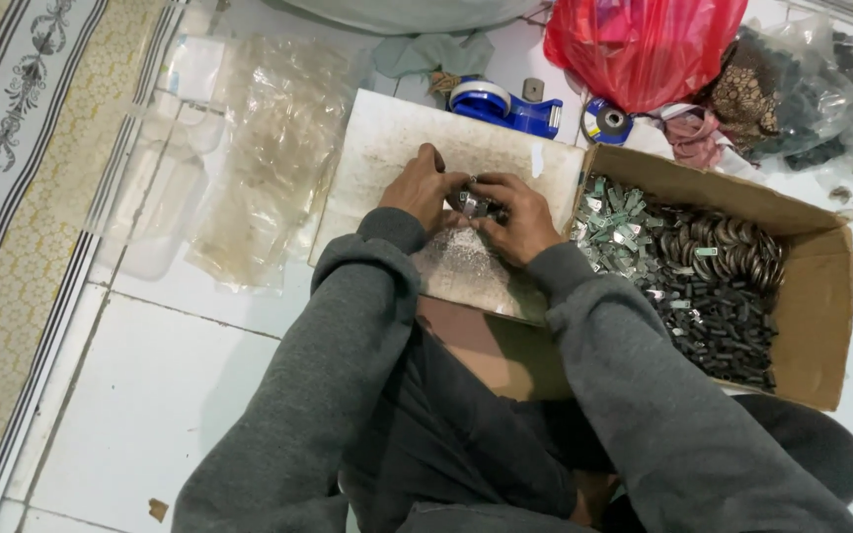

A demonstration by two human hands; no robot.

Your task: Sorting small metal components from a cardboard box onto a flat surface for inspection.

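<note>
Left hand [425, 188] and right hand [511, 219] meeting over white board [387, 148], fingers pinched together on small metal part [473, 204] (shape too small to tell) | cardboard box [821, 326] of metal pieces just right | blue tape dispenser [505, 107] far, beyond board

Red plastic bag [644, 44], blue tape dispenser [505, 107], brown cardboard box [821, 296], grey sleeves [348, 345]

White tiled floor [150, 395] — grey grout lines; patterned cream mat [2, 197] along left edge; even, soft light.
</note>
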